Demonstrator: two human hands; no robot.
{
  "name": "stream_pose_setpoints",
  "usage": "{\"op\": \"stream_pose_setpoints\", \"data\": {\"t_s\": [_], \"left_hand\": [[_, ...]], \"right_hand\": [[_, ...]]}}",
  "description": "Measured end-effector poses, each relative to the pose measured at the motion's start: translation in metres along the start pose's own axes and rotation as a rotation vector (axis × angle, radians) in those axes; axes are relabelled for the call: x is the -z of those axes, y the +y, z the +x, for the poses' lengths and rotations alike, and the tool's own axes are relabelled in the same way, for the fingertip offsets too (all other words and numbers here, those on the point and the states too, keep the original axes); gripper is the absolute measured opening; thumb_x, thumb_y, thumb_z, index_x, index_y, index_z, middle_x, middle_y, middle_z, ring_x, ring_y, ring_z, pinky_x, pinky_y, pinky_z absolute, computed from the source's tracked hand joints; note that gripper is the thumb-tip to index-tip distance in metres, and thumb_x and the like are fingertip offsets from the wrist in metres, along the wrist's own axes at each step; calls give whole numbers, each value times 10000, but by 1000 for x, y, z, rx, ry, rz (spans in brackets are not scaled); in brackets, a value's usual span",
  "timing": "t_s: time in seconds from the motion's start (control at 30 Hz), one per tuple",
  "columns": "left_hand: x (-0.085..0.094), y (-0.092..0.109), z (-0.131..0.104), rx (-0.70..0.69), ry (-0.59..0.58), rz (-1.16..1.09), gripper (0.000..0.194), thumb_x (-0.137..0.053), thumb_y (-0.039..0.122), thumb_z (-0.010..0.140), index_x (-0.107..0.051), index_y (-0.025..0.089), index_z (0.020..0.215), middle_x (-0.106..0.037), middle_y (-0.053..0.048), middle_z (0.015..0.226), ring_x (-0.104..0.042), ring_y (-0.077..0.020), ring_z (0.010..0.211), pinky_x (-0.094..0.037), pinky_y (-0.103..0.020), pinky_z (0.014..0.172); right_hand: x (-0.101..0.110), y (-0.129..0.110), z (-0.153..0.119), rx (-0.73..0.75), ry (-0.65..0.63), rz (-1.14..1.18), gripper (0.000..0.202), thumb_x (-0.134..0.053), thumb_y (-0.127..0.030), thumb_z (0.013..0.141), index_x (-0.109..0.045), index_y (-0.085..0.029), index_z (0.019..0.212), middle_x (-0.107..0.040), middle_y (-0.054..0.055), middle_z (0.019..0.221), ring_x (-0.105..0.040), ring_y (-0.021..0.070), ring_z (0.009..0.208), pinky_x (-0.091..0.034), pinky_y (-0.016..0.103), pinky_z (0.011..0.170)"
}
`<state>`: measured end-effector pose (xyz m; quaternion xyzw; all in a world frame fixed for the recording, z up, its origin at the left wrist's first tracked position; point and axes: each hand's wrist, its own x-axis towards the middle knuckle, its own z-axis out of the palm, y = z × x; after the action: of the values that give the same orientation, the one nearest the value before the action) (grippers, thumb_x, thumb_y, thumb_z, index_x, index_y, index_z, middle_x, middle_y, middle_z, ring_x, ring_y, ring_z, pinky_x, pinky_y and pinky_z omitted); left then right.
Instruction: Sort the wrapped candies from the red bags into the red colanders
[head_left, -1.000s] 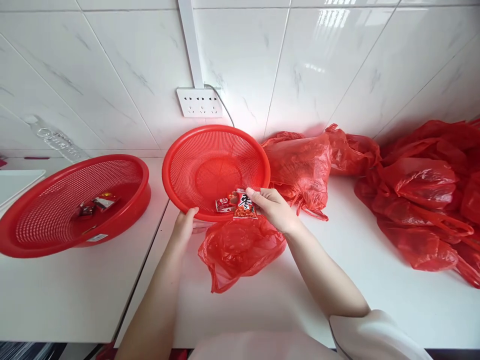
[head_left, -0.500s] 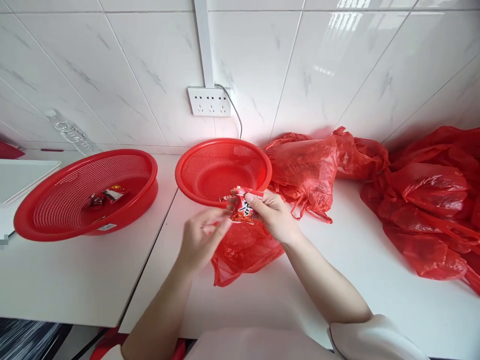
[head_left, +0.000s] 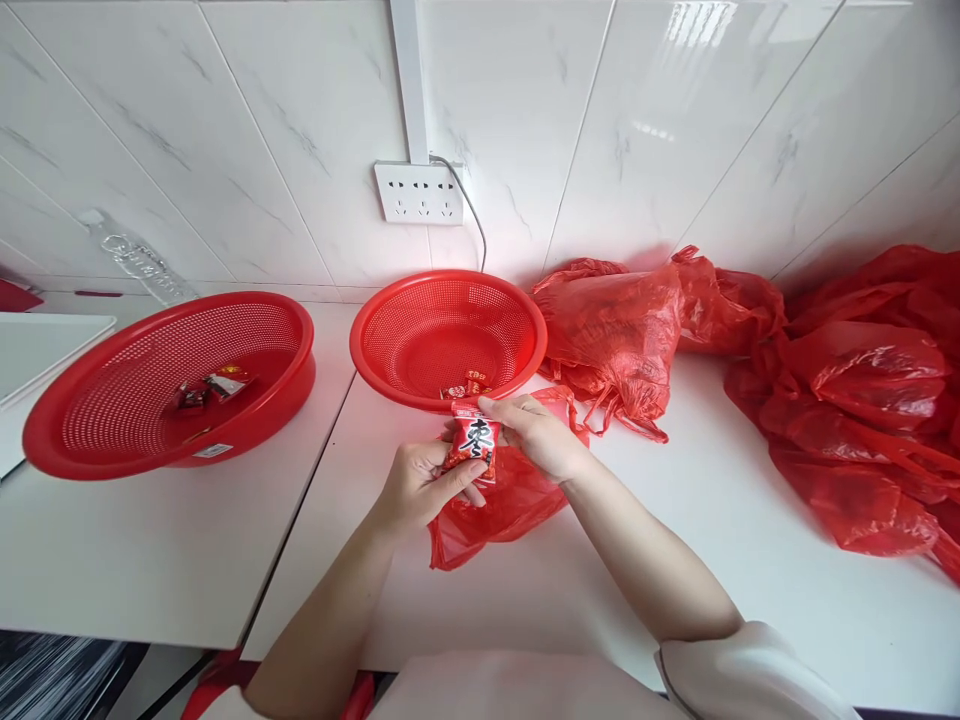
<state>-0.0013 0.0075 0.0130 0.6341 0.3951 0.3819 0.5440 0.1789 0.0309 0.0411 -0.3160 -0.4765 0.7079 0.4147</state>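
Between my two hands is a small red snack packet (head_left: 475, 438) with bold black and white lettering. My left hand (head_left: 421, 487) pinches its lower part, thumb across the front. Its top edge is gripped by my right hand (head_left: 541, 436). Just beyond them stands a round red basket (head_left: 442, 345) with perforated walls, and a few small wrapped snacks (head_left: 466, 386) lie at its near side. Under my hands a thin red plastic bag (head_left: 499, 510) lies slack on the white table; what it contains, if anything, I cannot make out.
A larger red basket (head_left: 169, 385) sits tilted on the left with several small packets (head_left: 214, 388) inside. Filled red bags (head_left: 611, 330) line the wall, and more red bags (head_left: 862, 420) are heaped at the right. A clear plastic bottle (head_left: 139, 260) and a power socket (head_left: 420, 193) are behind.
My left hand has closed on the packet's lower part. The packet has come slightly lower and turned upright, lettering facing me. My right hand has shifted to its top edge.
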Motion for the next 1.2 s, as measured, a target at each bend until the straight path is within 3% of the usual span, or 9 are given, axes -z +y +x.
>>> {"op": "stream_pose_setpoints", "data": {"t_s": [0.17,0.3,0.47,0.57,0.77,0.87,0.97,1.1,1.2], "left_hand": [[-1,2,2,-51,158,105,196,-665,352,801,-719,172,748,-698,-48,672,-685,-225,601,-538,-317,574],[18,8,6,-120,180,233,227,-680,400,771,-735,181,792,-717,-57,774,-675,-232,738,-519,-309,675],[63,-13,20,89,676,394,366,-568,553,821,-660,201,791,-672,-42,690,-627,-194,612,-481,-299,628],[81,-34,31,321,643,460,493,-549,670,773,-652,188,772,-679,-77,698,-626,-213,581,-477,-317,600],[76,-46,51,531,401,-185,761,-440,757,776,-521,171,1254,-672,-180,1066,-707,-270,740,-569,-398,645],[73,-41,52,517,271,-364,635,-457,612,838,-511,152,1273,-652,-195,1142,-706,-292,883,-583,-384,711],[72,-37,49,488,211,-441,413,-503,344,811,-581,130,1156,-677,-161,1115,-705,-255,874,-588,-342,732],[65,-41,45,423,361,-492,343,-521,208,715,-601,141,1041,-697,-100,1031,-690,-216,792,-601,-331,627],[55,-47,45,332,433,-479,366,-547,230,710,-581,163,1068,-688,-77,1036,-682,-225,780,-596,-350,550]], "right_hand": [[-2,7,3,101,-95,-60,283,-681,-447,816,-718,-169,852,-683,11,748,-614,141,669,-522,298,716],[2,4,2,188,-75,-148,240,-732,-375,774,-722,-193,930,-708,26,908,-642,180,841,-508,345,845],[25,-16,-11,216,-19,-518,259,-719,-396,770,-738,-197,934,-692,22,820,-629,193,772,-495,319,724],[41,-26,-19,140,-14,-908,141,-705,-347,774,-729,-209,787,-606,-19,629,-529,132,574,-395,262,550],[51,-16,-11,-99,-255,-1277,125,-701,-315,746,-695,-191,760,-615,-23,642,-517,116,560,-336,243,512],[51,-11,-7,-83,-45,-1339,297,-726,-309,734,-686,-218,1014,-706,17,896,-636,170,775,-435,262,653],[51,-15,-8,47,220,-1352,188,-618,-347,854,-676,-243,1000,-716,14,932,-652,176,835,-464,283,731],[51,-19,-10,219,363,-1313,212,-478,-349,954,-651,-227,957,-718,21,932,-660,165,818,-475,275,745],[52,-11,-2,161,359,-1430,212,-462,-316,962,-645,-210,958,-714,53,942,-668,181,853,-472,276,755]]}}
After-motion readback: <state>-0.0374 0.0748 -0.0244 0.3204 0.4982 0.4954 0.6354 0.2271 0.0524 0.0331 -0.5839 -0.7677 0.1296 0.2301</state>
